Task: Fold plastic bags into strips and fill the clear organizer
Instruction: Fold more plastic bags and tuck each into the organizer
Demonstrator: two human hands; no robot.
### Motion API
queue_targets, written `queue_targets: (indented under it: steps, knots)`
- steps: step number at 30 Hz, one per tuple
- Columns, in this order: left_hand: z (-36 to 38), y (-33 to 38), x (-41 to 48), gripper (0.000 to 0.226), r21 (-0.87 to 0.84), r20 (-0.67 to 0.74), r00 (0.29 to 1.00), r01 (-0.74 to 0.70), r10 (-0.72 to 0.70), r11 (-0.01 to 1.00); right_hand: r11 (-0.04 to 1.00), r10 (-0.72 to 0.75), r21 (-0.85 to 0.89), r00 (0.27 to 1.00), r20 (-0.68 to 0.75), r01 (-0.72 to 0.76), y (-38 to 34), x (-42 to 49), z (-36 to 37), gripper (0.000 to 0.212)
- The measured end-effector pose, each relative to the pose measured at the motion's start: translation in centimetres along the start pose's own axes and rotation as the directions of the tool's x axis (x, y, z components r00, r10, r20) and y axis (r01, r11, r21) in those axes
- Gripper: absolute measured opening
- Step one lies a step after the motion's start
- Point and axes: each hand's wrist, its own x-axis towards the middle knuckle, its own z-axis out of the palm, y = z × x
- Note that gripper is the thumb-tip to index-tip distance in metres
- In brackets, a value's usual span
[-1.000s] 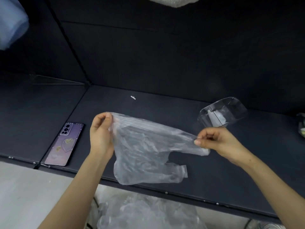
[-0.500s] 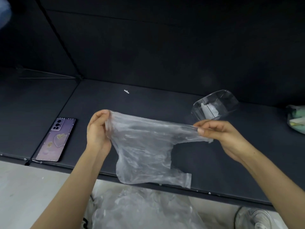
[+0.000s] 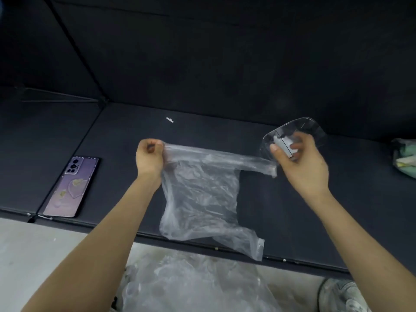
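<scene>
Head view: left hand (image 3: 149,158) and right hand (image 3: 301,165) stretch crinkled clear bag (image 3: 200,194).

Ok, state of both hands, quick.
Left hand: grips the bag at one end.
Right hand: pinches its handle.

We count two hands, the left hand (image 3: 149,162) and the right hand (image 3: 302,170); one plastic bag (image 3: 202,194); one clear organizer (image 3: 311,127); one phone (image 3: 72,188); one small white scrap (image 3: 169,119); one greenish bundle (image 3: 405,157); and one heap of bags (image 3: 191,285), too tangled to count.
</scene>
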Motion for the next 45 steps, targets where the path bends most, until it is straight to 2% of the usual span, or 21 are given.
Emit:
queue_targets:
  steps: [1,2,4,5,6,8,10,12,15,17,21,25,29,31,34,36,37,39,41,43,45]
  knots:
    - [0.5,0.2,0.4,0.012,0.006,0.006,0.998,0.069,-0.069,0.998,0.997,-0.075,-0.005,0.997,-0.027,0.075,0.0,-1.0,-0.2,0.057]
    - [0.7,0.4,0.9,0.020,-0.021,0.050,0.987,0.151,-0.150,0.988,0.994,-0.109,0.035,0.993,0.041,0.108,0.2,-2.1,-0.3,0.059]
    - [0.3,1.6,1.1,0.047,-0.199,0.318,0.891,0.396,-0.323,0.897,0.992,-0.114,0.093,0.942,0.316,0.089,1.1,-4.5,-0.2,0.076]
    - [-0.2,2.0,1.0,0.060,-0.257,0.407,0.838,0.486,-0.363,0.835,0.994,-0.111,0.043,0.886,0.450,0.102,1.8,-5.6,0.2,0.088]
    - [-0.8,2.0,0.9,0.067,-0.260,0.443,0.815,0.515,-0.373,0.817,0.988,-0.101,-0.043,0.827,0.552,0.149,2.5,-6.5,0.5,0.098]
    - [-2.1,1.3,0.0,0.062,-0.122,0.394,0.841,0.448,-0.371,0.886,0.941,-0.051,-0.221,0.755,0.654,0.255,3.5,-8.0,1.6,0.096]
    - [-3.5,-0.5,-1.7,0.043,0.104,0.288,0.899,0.312,-0.329,0.944,0.920,-0.024,-0.278,0.749,0.662,0.274,4.1,-9.0,3.1,0.083]
    - [-4.9,-2.4,-3.7,0.024,0.301,0.204,0.926,0.249,-0.317,0.920,0.935,-0.025,-0.263,0.787,0.616,0.236,4.7,-9.4,4.9,0.060]
    - [-6.3,-4.1,-6.6,0.015,0.396,0.174,0.922,0.256,-0.346,0.882,0.986,-0.027,-0.130,0.882,0.471,0.100,4.9,-9.7,6.5,0.019]
    - [-6.6,-4.6,-7.8,0.016,0.309,0.183,0.902,0.324,-0.391,0.894,0.999,0.002,-0.048,0.894,0.449,0.022,4.9,-9.8,6.7,0.014]
    - [-6.8,-5.0,-7.5,0.022,-0.049,0.130,0.840,0.537,-0.527,0.842,0.989,0.064,0.088,0.873,0.484,-0.121,5.1,-9.4,5.2,0.013]
    - [-7.9,-5.0,-6.2,0.021,-0.223,0.113,0.828,0.559,-0.548,0.798,0.951,0.071,0.244,0.905,0.419,-0.188,6.6,-8.1,2.7,0.014]
    - [-8.2,-5.3,-6.8,0.016,-0.216,0.143,0.824,0.566,-0.548,0.795,0.826,0.139,0.457,0.906,0.399,-0.329,7.7,-8.0,1.8,0.020]
    - [-8.1,-5.7,-7.3,0.014,-0.222,0.152,0.820,0.572,-0.552,0.790,0.734,0.147,0.526,0.856,0.495,-0.430,8.3,-8.4,1.6,0.021]
    - [-8.1,-6.0,-8.1,0.009,-0.278,0.167,0.812,0.583,-0.559,0.763,0.492,0.090,0.626,0.751,0.654,-0.605,8.5,-9.0,1.1,0.047]
    - [-8.2,-6.3,-8.5,0.009,-0.301,0.147,0.828,0.559,-0.541,0.773,0.413,0.131,0.640,0.738,0.662,-0.648,8.4,-9.2,1.0,0.033]
    - [-8.2,-6.5,-8.8,0.011,-0.293,0.123,0.843,0.535,-0.524,0.792,0.459,0.191,0.613,0.745,0.639,-0.643,8.4,-9.3,1.2,0.022]
    - [-8.1,-6.7,-9.5,0.018,-0.239,0.054,0.877,0.476,-0.477,0.847,0.718,0.287,0.416,0.782,0.554,-0.558,8.8,-9.6,1.5,0.009]
    - [-8.2,-7.0,-10.0,0.021,-0.172,0.018,0.902,0.428,-0.432,0.887,0.945,0.284,0.026,0.857,0.430,-0.326,8.9,-9.5,1.5,0.018]
    - [-8.4,-7.2,-10.4,0.018,-0.158,0.025,0.907,0.419,-0.420,0.894,0.970,0.051,-0.240,0.960,0.275,0.017,7.3,-9.4,1.7,0.026]
    - [-8.5,-7.4,-10.6,0.011,-0.178,0.036,0.896,0.441,-0.442,0.880,0.917,-0.298,-0.214,0.935,0.194,0.337,3.9,-9.1,3.0,0.028]
